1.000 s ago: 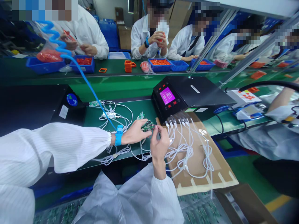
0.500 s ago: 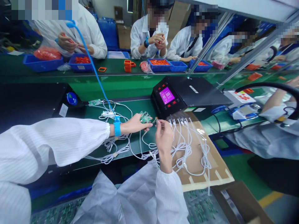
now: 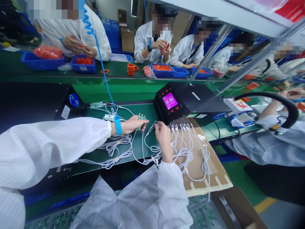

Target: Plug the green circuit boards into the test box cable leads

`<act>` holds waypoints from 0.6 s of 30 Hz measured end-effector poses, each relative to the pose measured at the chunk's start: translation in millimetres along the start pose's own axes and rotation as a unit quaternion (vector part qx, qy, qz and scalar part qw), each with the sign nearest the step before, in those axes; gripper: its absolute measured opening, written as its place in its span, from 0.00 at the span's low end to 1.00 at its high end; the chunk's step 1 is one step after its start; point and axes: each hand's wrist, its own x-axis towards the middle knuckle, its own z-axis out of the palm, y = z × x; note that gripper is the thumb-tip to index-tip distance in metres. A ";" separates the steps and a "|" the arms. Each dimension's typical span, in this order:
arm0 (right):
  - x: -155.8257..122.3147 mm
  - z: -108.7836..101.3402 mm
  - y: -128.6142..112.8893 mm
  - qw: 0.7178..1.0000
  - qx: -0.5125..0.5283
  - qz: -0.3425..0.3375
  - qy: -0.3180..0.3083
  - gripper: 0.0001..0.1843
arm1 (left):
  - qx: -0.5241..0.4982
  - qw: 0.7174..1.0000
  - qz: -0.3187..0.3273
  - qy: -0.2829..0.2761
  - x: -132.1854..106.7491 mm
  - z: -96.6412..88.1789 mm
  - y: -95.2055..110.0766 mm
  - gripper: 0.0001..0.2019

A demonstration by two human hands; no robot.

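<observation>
My left hand (image 3: pixel 133 123), with a blue wrist strap (image 3: pixel 117 125) around the wrist, is closed on a green circuit board (image 3: pixel 141 117). The thumb lies over the board's face. To its right, my right hand (image 3: pixel 164 133) pinches the upper end of a small, narrow circuit board (image 3: pixel 152 127). A white cable (image 3: pixel 145 140) runs down from that narrow board's lower end. The two boards are apart. Below the hands lie several bundled white cables (image 3: pixel 119 144) on the green bench.
A black tester with a lit pink screen (image 3: pixel 170 100) stands just beyond my right hand; white cables plug into its front edge above a brown board (image 3: pixel 202 162). Another black box (image 3: pixel 35 105) is at left. Across the bench, co-workers handle orange parts beside blue bins (image 3: pixel 162 70).
My hands have moved apart, the left one shifting left with its board. The narrow board on the cable now shows clearly in my right fingers.
</observation>
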 end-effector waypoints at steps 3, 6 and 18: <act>-25.1 -21.7 -9.5 0.998 -0.010 -0.064 0.013 0.23 | -0.004 0.999 -0.032 -0.012 -0.4 2.5 -4.8 0.13; -71.4 -56.2 -24.9 0.990 0.010 -0.117 0.079 0.24 | -0.015 0.997 -0.070 -0.032 -3.3 6.6 -8.6 0.10; -224.1 -36.9 -4.2 0.994 -0.008 0.030 0.100 0.13 | 0.034 0.980 -0.175 -0.083 -50.5 35.8 -6.2 0.06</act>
